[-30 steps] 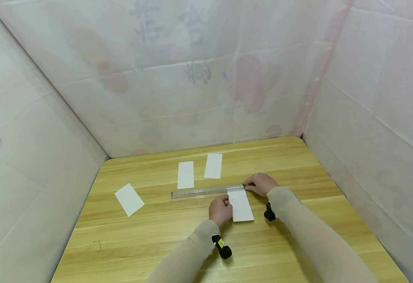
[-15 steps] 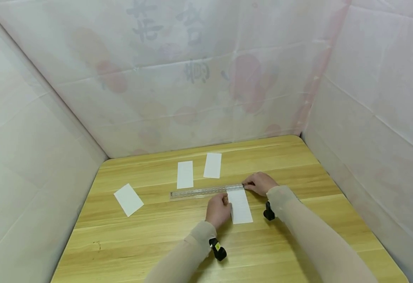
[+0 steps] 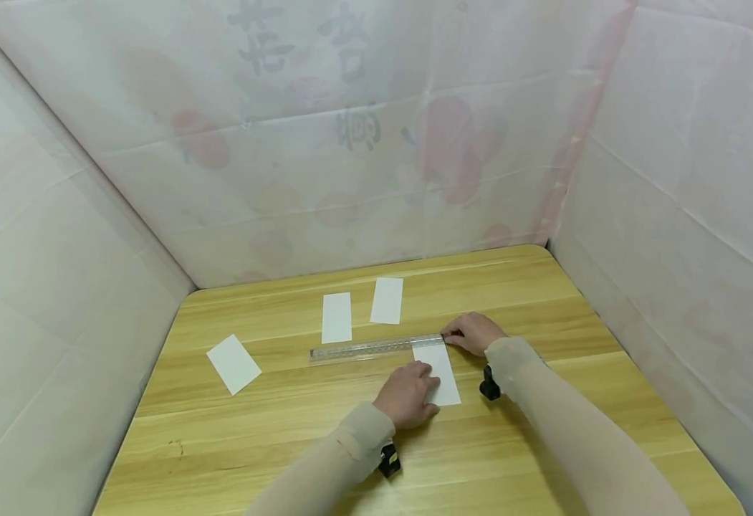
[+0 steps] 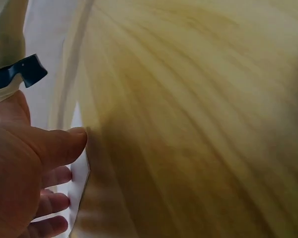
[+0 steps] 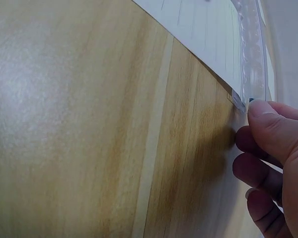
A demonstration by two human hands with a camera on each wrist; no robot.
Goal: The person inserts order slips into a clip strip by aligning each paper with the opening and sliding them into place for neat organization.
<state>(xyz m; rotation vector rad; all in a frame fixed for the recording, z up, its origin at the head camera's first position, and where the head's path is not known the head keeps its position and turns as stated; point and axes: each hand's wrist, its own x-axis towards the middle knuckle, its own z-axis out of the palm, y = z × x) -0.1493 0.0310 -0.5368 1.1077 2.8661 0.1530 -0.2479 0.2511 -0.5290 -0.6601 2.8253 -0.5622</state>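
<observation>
A clear plastic ruler [image 3: 363,349] lies crosswise on the table, over the far edge of a white lined sheet of paper [image 3: 445,387]. My right hand [image 3: 476,334] pinches the ruler's right end; in the right wrist view, thumb and forefinger meet at the tip of the ruler [image 5: 253,54] beside the lined sheet [image 5: 201,29]. My left hand [image 3: 408,394] rests with spread fingers on the sheet's left part, covering some of it. From the left wrist, only a narrow strip of the sheet [image 4: 80,181] shows beside the thumb and fingers.
Two white paper slips, one left [image 3: 337,317] and one right [image 3: 387,301], lie beyond the ruler. Another slip [image 3: 234,365] lies askew at the left. Fabric walls [image 3: 376,179] enclose the wooden table [image 3: 221,444] at the back and both sides.
My left hand has let go of the sheet's left edge, and its fingers have spread out over the paper. The right hand and the ruler have stayed in place.
</observation>
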